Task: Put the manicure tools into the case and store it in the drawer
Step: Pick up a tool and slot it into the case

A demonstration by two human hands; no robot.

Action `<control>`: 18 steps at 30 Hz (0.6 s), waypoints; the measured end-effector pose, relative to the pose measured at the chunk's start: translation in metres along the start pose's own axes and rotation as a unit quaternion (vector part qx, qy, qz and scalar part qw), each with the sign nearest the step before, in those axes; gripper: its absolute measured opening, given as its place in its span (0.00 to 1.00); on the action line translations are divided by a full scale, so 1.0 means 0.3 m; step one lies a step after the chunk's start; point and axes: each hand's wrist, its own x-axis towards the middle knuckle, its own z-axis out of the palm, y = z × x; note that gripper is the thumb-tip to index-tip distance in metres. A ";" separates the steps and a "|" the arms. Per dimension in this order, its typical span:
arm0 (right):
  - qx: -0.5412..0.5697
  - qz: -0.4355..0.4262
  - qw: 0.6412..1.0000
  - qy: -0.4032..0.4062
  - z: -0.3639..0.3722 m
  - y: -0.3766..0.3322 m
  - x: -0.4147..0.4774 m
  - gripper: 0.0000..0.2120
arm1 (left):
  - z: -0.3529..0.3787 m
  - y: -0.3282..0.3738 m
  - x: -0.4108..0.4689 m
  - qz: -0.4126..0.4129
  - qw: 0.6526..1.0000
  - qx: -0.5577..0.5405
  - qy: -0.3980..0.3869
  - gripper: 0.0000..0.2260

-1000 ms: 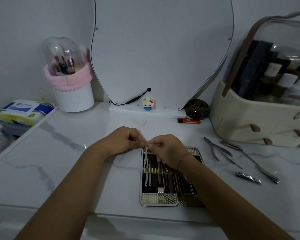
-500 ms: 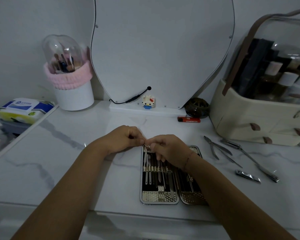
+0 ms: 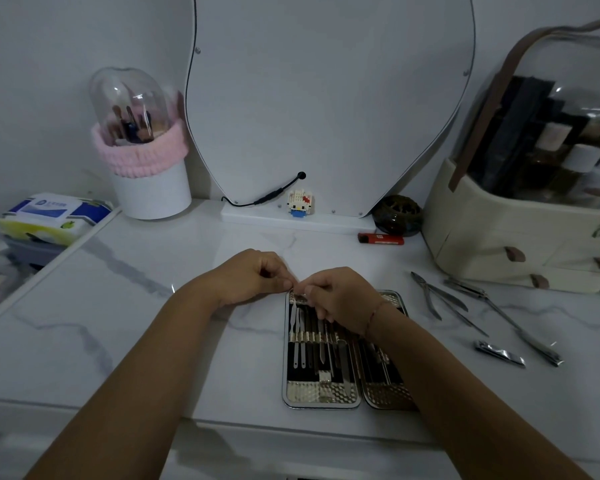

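Observation:
The open manicure case lies flat on the marble table near its front edge. Several thin metal tools sit in the elastic loops of its left half. My right forearm partly covers the right half. My left hand and my right hand meet at the case's top left corner. Their fingers are curled, and both pinch a small thin metal tool there. Most of that tool is hidden under the fingers. Loose on the table to the right lie nippers, a long folding tool and a nail clipper.
A cream cosmetics organiser with small drawers stands at the right. At the back are a mirror, a toy figure, a red lighter, a dark bowl and a brush holder. Wet wipes lie far left.
Both hands stay at the case's top left corner, and only the fingers shift slightly. The loose tools on the right have not moved.

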 end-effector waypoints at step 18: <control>-0.033 -0.045 0.998 0.008 0.002 -0.001 -0.005 0.09 | 0.004 0.017 -0.013 0.000 1.000 -0.012 0.002 0.05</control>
